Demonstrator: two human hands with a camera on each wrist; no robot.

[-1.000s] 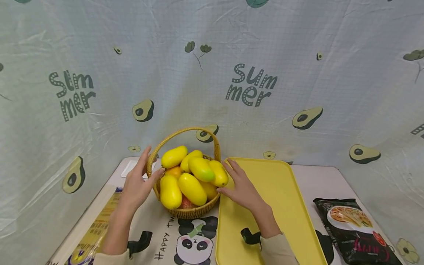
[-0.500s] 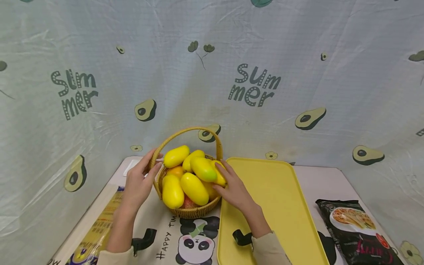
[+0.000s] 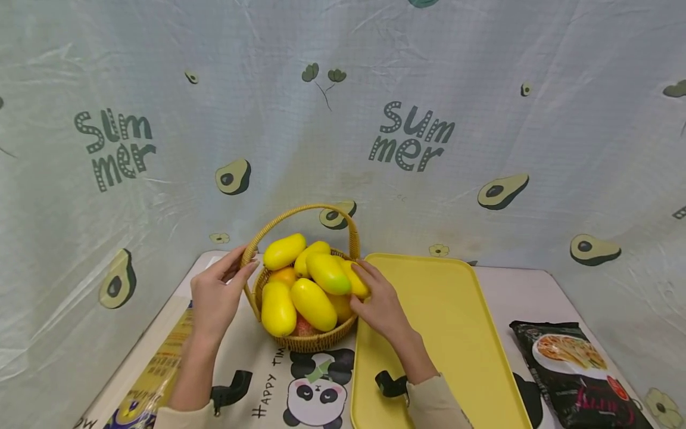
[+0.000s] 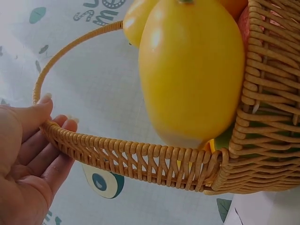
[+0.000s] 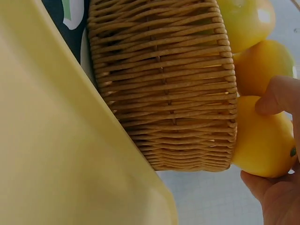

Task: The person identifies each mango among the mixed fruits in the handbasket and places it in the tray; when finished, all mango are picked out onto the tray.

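Note:
A wicker basket point(image 3: 313, 342) with a tall arched handle point(image 4: 126, 159) stands upright, heaped with yellow mangoes point(image 3: 313, 305). An orange fruit point(image 3: 284, 276) and a reddish fruit point(image 3: 304, 328) show beneath them. On the left side, my left hand point(image 3: 217, 298) holds the handle, thumb on one face and fingers behind it in the left wrist view. At the basket's right rim, my right hand point(image 3: 383, 304) grips the outermost mango point(image 5: 262, 140) between thumb and fingers. That mango still sits among the others, partly covered by my fingers in the head view.
A yellow tray point(image 3: 429, 333) lies directly right of the basket. Farther right is a black food packet point(image 3: 579, 375); a long gold packet point(image 3: 155, 375) lies at the left. A panda print point(image 3: 316, 393) marks the mat in front. A patterned curtain point(image 3: 407, 208) hangs behind.
Both hands have moved in on the basket. The left hand has taken hold of the handle, and the right has closed on the rightmost mango. The basket stays in place.

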